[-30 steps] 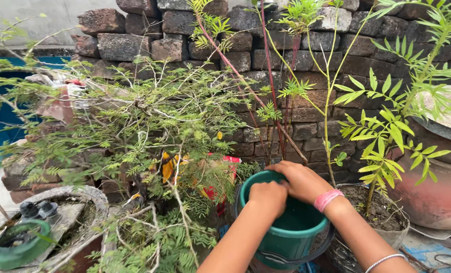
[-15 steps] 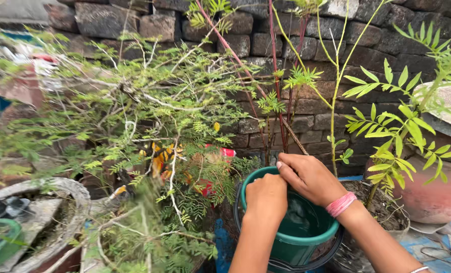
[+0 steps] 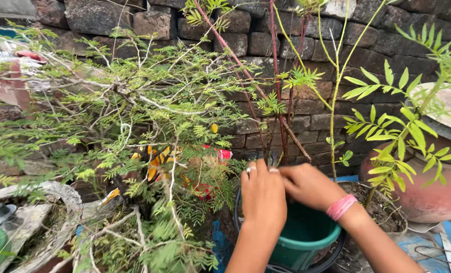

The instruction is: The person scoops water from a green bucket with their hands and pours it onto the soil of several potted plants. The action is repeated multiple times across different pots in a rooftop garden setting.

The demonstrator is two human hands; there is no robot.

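1. Right now I see both hands low in the middle of the view, over a green pot (image 3: 306,237).
2. My left hand (image 3: 264,197) is raised at the pot's near-left rim, back toward the camera, fingers curled upward together; a ring shows on one finger. Whether it grips anything I cannot tell, since the fingertips are turned away.
3. My right hand (image 3: 310,186) reaches in from the right, across the pot's mouth, its fingertips meeting those of the left hand. Its fingers are bent and pinched, but what they pinch is hidden.
4. A pink band (image 3: 340,207) circles the right wrist.
5. Just where the fingertips meet, thin reddish stems (image 3: 278,101) rise from the pot and climb past the top of the view; a small dark object sits between the fingers at the base of the stems, too small to identify.
6. Left of the pot, a feathery bush (image 3: 134,131) spreads wide, with a few yellow-orange leaves inside it.
7. Right of the pot stands a clay pot (image 3: 433,192), with a leafy green stem in front of it.
8. A soil-filled planter (image 3: 382,212) lies just behind my right forearm.
9. Behind everything runs a dark brick wall (image 3: 367,45).
10. A grey cracked basin (image 3: 43,202) lies at the lower left.
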